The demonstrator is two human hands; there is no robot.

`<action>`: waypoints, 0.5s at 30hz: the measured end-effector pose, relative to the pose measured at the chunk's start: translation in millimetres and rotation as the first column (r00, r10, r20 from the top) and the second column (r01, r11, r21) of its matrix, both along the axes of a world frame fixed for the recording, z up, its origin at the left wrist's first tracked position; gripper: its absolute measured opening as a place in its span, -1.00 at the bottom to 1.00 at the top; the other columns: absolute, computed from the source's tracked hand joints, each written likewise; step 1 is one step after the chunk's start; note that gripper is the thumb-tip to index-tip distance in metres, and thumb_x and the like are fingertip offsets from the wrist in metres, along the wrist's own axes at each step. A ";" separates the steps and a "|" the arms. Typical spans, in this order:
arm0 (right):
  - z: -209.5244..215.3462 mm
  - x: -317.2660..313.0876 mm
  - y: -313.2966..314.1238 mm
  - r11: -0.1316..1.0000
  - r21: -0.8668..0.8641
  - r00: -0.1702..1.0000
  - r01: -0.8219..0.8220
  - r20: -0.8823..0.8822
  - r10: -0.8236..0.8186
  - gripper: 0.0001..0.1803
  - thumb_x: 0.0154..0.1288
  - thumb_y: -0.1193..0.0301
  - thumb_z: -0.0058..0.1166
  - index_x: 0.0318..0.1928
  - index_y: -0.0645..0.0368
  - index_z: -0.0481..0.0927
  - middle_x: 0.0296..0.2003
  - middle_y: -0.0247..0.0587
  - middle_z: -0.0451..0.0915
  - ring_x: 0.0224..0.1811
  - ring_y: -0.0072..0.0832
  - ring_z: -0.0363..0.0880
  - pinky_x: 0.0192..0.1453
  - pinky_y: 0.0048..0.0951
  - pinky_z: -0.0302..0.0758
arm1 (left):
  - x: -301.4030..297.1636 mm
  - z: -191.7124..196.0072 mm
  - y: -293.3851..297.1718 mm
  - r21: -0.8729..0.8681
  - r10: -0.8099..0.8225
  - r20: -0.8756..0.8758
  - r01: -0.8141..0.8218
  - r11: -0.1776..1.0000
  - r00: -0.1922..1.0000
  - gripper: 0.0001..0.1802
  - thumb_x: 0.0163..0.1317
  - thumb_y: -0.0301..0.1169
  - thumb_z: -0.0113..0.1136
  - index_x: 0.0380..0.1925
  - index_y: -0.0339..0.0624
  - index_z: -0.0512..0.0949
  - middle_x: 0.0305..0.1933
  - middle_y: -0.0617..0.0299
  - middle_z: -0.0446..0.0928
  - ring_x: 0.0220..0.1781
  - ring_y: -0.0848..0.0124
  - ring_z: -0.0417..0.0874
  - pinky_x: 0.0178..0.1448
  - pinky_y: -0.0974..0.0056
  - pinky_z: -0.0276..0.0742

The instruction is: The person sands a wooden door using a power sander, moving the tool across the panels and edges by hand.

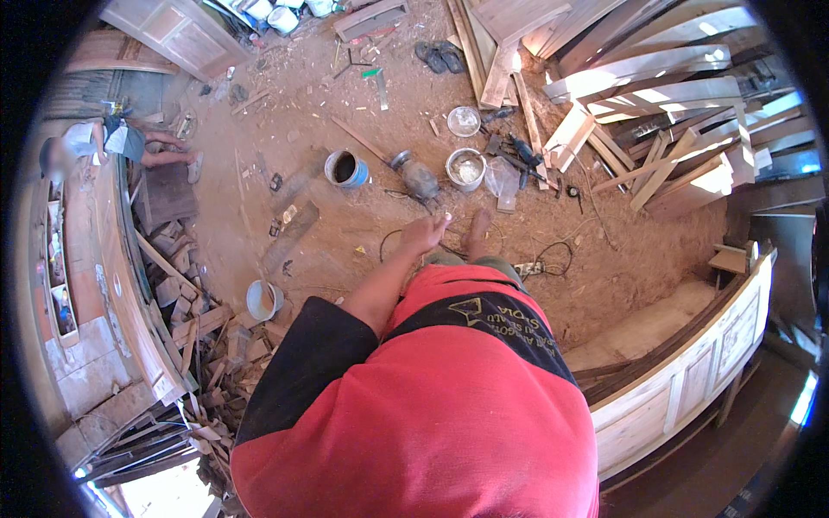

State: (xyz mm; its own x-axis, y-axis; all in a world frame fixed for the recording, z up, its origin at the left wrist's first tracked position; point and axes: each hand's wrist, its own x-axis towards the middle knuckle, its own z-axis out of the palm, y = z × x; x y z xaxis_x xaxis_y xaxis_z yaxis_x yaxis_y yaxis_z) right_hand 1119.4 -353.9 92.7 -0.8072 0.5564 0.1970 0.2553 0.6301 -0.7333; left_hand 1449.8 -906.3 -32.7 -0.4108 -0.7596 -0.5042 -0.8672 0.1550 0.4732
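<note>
My left hand reaches forward from a black sleeve, low in front of my body. Its fingers are closed, with a small pale spot at their tips that I cannot make out. Just ahead of it lies a dark, rounded, metal-looking object on the dirt floor. A blue bucket with dark contents stands to its left, and a pail of whitish material to its right. My bare foot is beside the hand. My right hand does not show.
A panelled wooden door lies on edge at the right. Planks lean at the far right. Scrap wood and a pale bucket are at the left, where another person is by a bench. A cable trails across the floor.
</note>
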 end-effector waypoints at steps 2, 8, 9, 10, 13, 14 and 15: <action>3.7 -14.4 -4.5 1.000 0.006 1.000 0.028 -0.012 -0.028 -0.46 0.35 0.19 0.12 0.12 0.42 0.51 0.05 0.11 0.58 0.12 -0.15 0.55 0.12 -0.17 0.52 | -6.2 17.8 -7.2 0.038 -0.032 -0.076 0.035 0.999 0.997 -0.26 0.40 0.26 -0.32 -0.11 -0.10 0.67 -0.14 -0.14 0.66 -0.04 -0.08 0.67 0.09 -0.09 0.51; -25.6 -118.9 -124.5 0.978 -0.019 0.977 -0.207 0.052 0.207 -0.49 0.34 0.22 0.14 0.10 0.41 0.53 0.04 0.14 0.59 0.15 -0.15 0.54 0.16 -0.16 0.49 | 67.9 -37.2 -24.2 0.094 0.064 0.032 -0.066 0.993 0.997 -0.45 0.38 0.04 0.00 0.06 -0.20 0.57 -0.10 -0.09 0.65 -0.06 -0.01 0.67 0.08 0.01 0.52; -46.5 -145.8 -159.6 0.950 -0.030 0.946 -0.312 0.084 0.313 -0.49 0.34 0.22 0.14 0.10 0.41 0.53 0.03 0.14 0.60 0.15 -0.15 0.53 0.16 -0.16 0.49 | 67.9 -28.5 -21.7 -0.035 0.047 0.011 -0.047 0.998 0.999 -0.46 0.39 0.02 -0.03 0.02 -0.25 0.57 -0.20 -0.09 0.66 -0.20 0.02 0.71 0.03 0.00 0.54; -65.9 -165.6 -190.2 0.915 -0.042 0.907 -0.401 0.120 0.403 -0.50 0.34 0.23 0.14 0.09 0.41 0.53 0.03 0.14 0.60 0.16 -0.15 0.53 0.17 -0.16 0.49 | 66.5 -26.4 -30.4 0.043 0.145 0.045 -0.147 0.988 0.988 -0.46 0.38 0.02 0.00 0.01 -0.24 0.57 -0.11 -0.09 0.65 -0.08 -0.01 0.67 0.07 0.01 0.52; -150.5 -244.3 -239.3 0.653 0.057 0.650 -0.755 0.194 0.734 -0.55 0.34 0.37 0.17 0.18 0.29 0.51 -0.06 -0.11 0.65 -0.04 -0.33 0.65 -0.11 -0.30 0.63 | 39.2 -13.2 -39.4 0.262 0.276 0.013 -0.270 0.927 0.961 -0.49 0.37 -0.02 0.04 0.00 -0.25 0.58 -0.05 -0.12 0.64 0.03 -0.01 0.65 0.09 0.05 0.52; -148.8 -226.0 -318.5 0.619 -0.203 0.474 -0.759 0.479 0.739 -0.54 0.35 0.33 0.16 0.19 0.27 0.51 -0.08 -0.11 0.65 -0.10 -0.35 0.67 -0.16 -0.35 0.61 | 51.0 -2.9 -40.4 0.303 0.412 -0.005 -0.391 0.869 0.911 -0.52 0.38 -0.06 0.05 -0.01 -0.27 0.58 -0.07 -0.14 0.64 0.00 0.02 0.66 0.07 0.08 0.53; -137.5 -203.7 -381.1 0.566 -0.467 0.358 -0.679 0.462 0.811 -0.54 0.38 0.27 0.12 0.20 0.23 0.52 -0.08 -0.11 0.66 -0.11 -0.36 0.68 -0.19 -0.38 0.59 | 55.4 2.7 -38.3 0.294 0.412 0.010 -0.396 0.870 0.911 -0.52 0.38 -0.06 0.05 -0.01 -0.27 0.58 -0.07 -0.14 0.64 0.00 0.02 0.66 0.07 0.08 0.53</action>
